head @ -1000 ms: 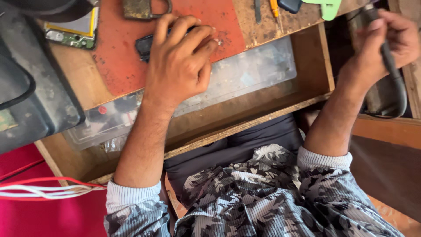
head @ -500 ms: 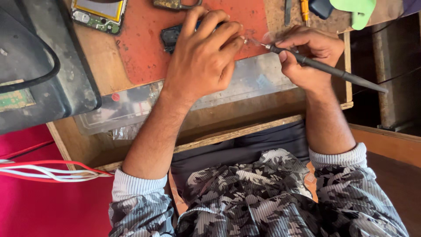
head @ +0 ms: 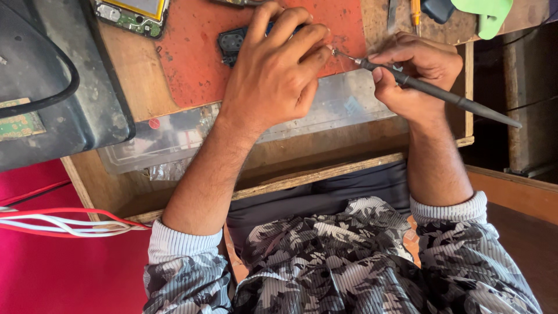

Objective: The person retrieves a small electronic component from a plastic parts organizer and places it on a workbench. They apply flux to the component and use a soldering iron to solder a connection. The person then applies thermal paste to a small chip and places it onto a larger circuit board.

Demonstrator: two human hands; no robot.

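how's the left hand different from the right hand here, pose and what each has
The left hand lies palm down on a small dark part on the red mat, fingers curled over it. The right hand is closed around a thin dark tool, its fine tip aimed at the left fingertips. Both are bare and work over the same spot.

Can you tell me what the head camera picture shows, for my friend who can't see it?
A person's left hand presses a small dark gadget onto a red mat, while the right hand holds a thin dark pointed tool with its tip at the left fingertips. They work on a wooden bench, with a green circuit board at the top edge.
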